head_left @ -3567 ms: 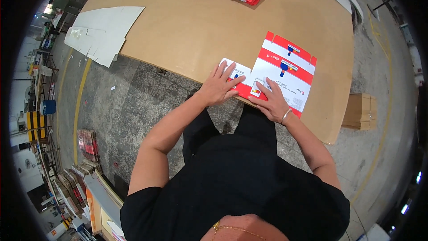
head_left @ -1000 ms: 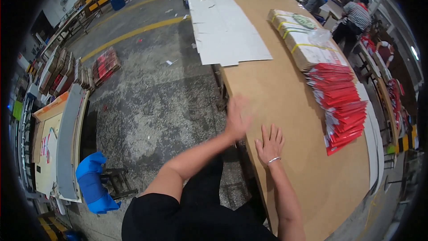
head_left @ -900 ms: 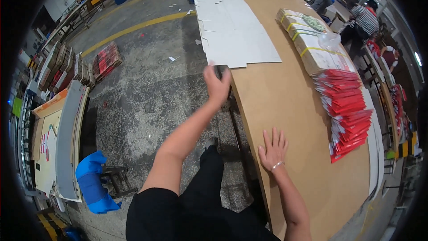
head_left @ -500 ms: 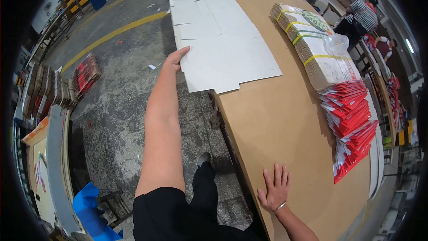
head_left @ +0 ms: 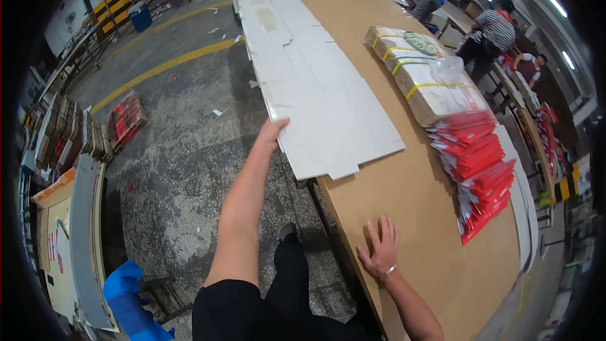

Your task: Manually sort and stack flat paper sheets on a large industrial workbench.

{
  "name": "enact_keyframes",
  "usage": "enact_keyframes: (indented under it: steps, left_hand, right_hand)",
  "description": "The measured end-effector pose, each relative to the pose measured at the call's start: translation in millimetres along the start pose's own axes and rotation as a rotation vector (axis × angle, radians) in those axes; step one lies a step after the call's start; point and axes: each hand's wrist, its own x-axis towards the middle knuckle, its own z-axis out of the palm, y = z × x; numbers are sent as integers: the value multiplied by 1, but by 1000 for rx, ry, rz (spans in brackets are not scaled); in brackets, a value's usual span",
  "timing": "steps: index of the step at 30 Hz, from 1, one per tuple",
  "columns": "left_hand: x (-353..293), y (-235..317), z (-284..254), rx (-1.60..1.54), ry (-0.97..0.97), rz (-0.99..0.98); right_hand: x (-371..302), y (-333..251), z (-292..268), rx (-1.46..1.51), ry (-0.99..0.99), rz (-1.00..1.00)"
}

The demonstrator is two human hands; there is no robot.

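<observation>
My left hand reaches far out and grips the left edge of a flat white die-cut cardboard sheet, thumb on top and the other fingers out of sight underneath. The sheet lies with other white sheets overlapping along the table's left side, its notched near end towards me. My right hand rests palm down on the brown tabletop, fingers stretched out and holding nothing. To the right of it lies a fanned row of red and white folded pieces.
Behind the red pieces sit strapped cardboard bundles with clear plastic on top. A blue-covered stool and a side table stand at the lower left. Stacked bundles lie on the floor. Several people work at the far right.
The white sheet and my left hand are nearer to me in the picture, and the sheet has shifted slightly right. My right hand has moved a little up and left. The view has tilted upward.
</observation>
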Motion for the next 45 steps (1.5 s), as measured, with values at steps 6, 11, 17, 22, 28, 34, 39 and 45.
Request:
enact_keyframes:
  steps: [6, 11, 17, 22, 28, 34, 39, 45]
  left_hand:
    - [-134, -72, 49, -66, -45, -15]
    - [-233, -108, 82, -65, -71, -90]
    - [-306, -142, 96, 27, -91, -82]
    - [-323, -134, 112, -109, -146, -298]
    - [-344, -106, 135, 736, 275, 157]
    - [-491, -26, 208, 971, -794, 1093]
    - [-516, -125, 229, 1474, -1534, 823]
    - [-547, -218, 243, 1239, -1749, 928]
  right_hand:
    - [-23, -20, 5, -25, 140, -240]
    - [-65, -64, -10, -138, -9, -96]
    - [-114, -74, -27, -106, -337, 101]
    - [-127, -52, -29, -59, -240, 71]
    - [-153, -37, -58, -37, 483, 231]
    - [-315, -19, -125, -47, 670, 264]
    - [-476, -38, -80, 113, 669, 663]
    - [-554, -63, -62, 154, 572, 1051]
